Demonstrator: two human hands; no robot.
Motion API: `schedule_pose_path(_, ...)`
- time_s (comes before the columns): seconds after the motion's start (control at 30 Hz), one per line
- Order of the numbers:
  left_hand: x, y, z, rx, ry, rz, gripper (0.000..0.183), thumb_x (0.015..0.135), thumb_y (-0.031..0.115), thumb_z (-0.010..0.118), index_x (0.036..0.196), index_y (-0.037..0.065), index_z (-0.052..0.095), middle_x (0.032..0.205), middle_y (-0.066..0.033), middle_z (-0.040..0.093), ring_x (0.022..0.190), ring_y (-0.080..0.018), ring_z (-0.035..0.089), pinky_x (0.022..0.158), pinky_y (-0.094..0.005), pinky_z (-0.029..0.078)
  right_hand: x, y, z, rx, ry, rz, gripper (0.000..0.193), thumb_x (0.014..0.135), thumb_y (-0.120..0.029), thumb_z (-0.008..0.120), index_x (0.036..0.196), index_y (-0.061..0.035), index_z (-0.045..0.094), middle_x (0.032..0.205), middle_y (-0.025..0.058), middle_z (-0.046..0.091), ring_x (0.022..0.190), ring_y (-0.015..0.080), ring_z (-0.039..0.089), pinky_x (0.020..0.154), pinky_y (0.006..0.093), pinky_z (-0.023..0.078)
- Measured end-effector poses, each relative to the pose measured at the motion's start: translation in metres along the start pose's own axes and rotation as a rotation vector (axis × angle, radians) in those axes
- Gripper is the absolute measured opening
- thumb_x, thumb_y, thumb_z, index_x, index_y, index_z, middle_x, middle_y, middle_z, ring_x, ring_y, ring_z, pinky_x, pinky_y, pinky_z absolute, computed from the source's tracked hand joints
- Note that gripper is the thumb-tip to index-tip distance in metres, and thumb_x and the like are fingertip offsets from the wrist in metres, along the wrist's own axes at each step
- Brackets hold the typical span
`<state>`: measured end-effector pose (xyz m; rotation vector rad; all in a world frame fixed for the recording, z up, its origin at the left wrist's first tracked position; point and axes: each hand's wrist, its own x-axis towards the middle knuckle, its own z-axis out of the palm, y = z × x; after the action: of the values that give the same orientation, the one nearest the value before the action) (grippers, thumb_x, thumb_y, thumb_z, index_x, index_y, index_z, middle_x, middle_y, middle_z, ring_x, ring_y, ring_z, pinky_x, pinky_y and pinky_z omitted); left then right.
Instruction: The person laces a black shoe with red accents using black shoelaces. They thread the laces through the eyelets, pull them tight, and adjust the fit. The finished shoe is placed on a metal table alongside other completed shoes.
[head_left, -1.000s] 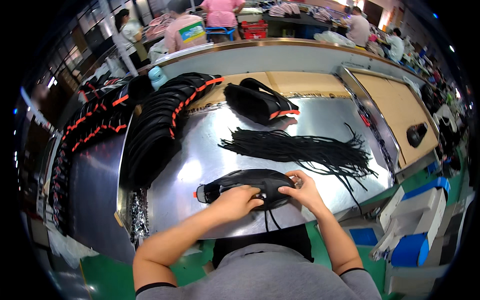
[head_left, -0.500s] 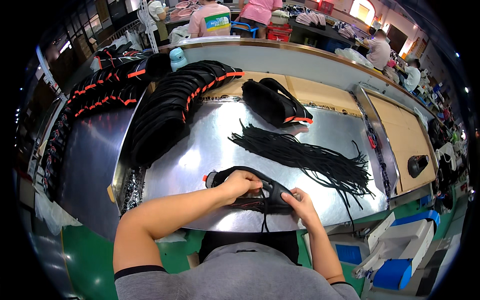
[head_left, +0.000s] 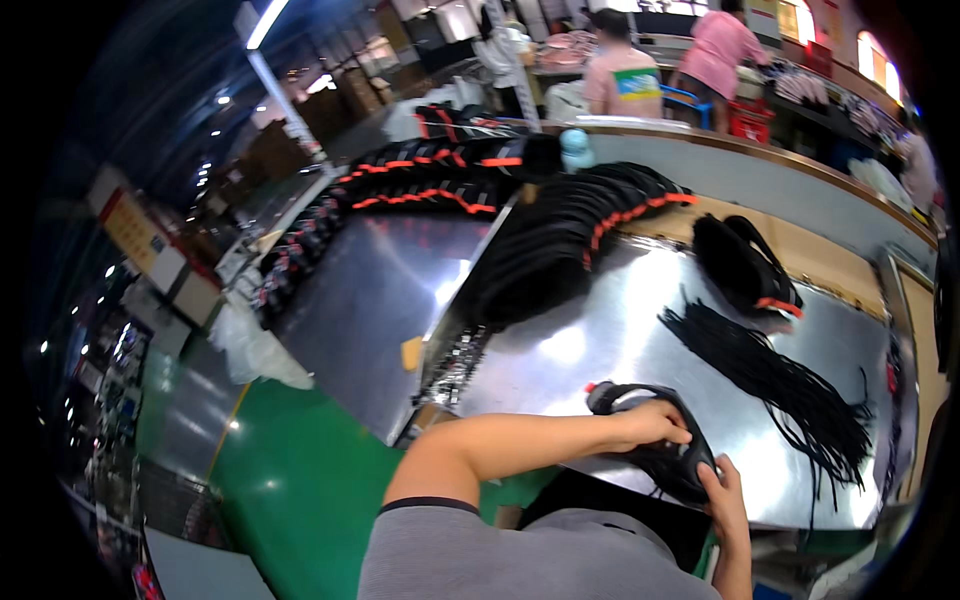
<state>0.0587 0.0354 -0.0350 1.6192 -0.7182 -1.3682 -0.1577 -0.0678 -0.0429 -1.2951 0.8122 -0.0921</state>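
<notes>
A black shoe upper [head_left: 690, 466] with a small red-orange tab at its heel end lies at the table's near edge, between my hands. My left hand [head_left: 656, 426] is closed in a pinch at the upper's opening; whether a lace is also between its fingertips is too blurred to tell. Gripping the toe end is my right hand [head_left: 728, 490], thumb on top and fingers round the side. Beyond them, a bundle of black shoelaces [head_left: 775, 378] is spread on the metal tabletop [head_left: 560, 385].
A long nested row of black shoe uppers [head_left: 565, 235] stands to the left of the laces. Black uppers with orange trim [head_left: 740, 262] lie farther back. More uppers [head_left: 425, 188] line the left-hand table [head_left: 350, 290]. A light-blue bottle [head_left: 576, 150] stands by the partition. Several people are beyond.
The view has swung left, so the table and my hands appear farther right. Both hands still hold the shoe upper. The dangling lace seen below the left hand earlier is no longer distinct.
</notes>
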Motion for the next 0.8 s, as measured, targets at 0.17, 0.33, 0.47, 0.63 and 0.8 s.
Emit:
schedule_pose_path(0.17,-0.015,0.018,-0.010,0.847,0.355,0.416,0.011,0.072,0.010,0.070,0.078,0.002,0.073,0.076,-0.0181,0.068,0.074,-0.0347,0.067,0.067,-0.0424,0.053,0.009,-0.003,-0.009,-0.165,0.069,-0.163,0.031,0.088,-0.027,0.072,0.089,-0.0022,0.053,0.069,0.0001,0.052,0.065,0.0088,0.044,0.055,0.0275,0.037)
schedule_pose_path(0.33,-0.027,0.005,-0.042,1.118,0.566,0.700,0.008,0.070,0.001,0.066,0.078,0.000,0.070,0.084,-0.0142,0.067,0.081,-0.0317,0.063,0.072,-0.0403,0.052,0.019,-0.008,-0.013,-0.304,0.058,-0.287,0.037,0.086,-0.031,0.072,0.089,-0.0005,0.053,0.070,0.0017,0.049,0.066,0.0094,0.041,0.057,0.0280,0.036)
schedule_pose_path(0.47,-0.033,0.027,-0.071,1.233,0.730,0.847,0.007,0.070,0.001,0.065,0.068,0.003,0.058,0.075,-0.0114,0.058,0.078,-0.0296,0.058,0.071,-0.0396,0.049,0.018,0.014,-0.045,-0.151,0.135,-0.198,0.027,0.088,-0.025,0.071,0.089,-0.0042,0.054,0.073,-0.0026,0.051,0.067,0.0068,0.044,0.057,0.0253,0.034)
schedule_pose_path(0.63,-0.069,0.027,-0.211,1.515,1.135,0.514,0.008,0.060,0.001,0.065,0.066,0.005,0.062,0.076,-0.0130,0.062,0.082,-0.0326,0.060,0.075,-0.0427,0.051,0.020,0.028,-0.076,-0.070,0.127,-0.168,0.023,0.089,-0.019,0.069,0.093,-0.0057,0.051,0.073,-0.0014,0.054,0.064,0.0053,0.044,0.055,0.0228,0.033)
schedule_pose_path(0.8,-0.135,0.058,-0.259,1.474,1.372,0.075,0.008,0.071,0.007,0.062,0.075,0.005,0.069,0.084,-0.0167,0.067,0.088,-0.0373,0.062,0.076,-0.0466,0.051,-0.004,0.018,-0.095,0.037,0.244,-0.170,0.033,0.087,-0.025,0.073,0.103,-0.0022,0.056,0.085,0.0045,0.060,0.074,0.0100,0.055,0.062,0.0237,0.043)
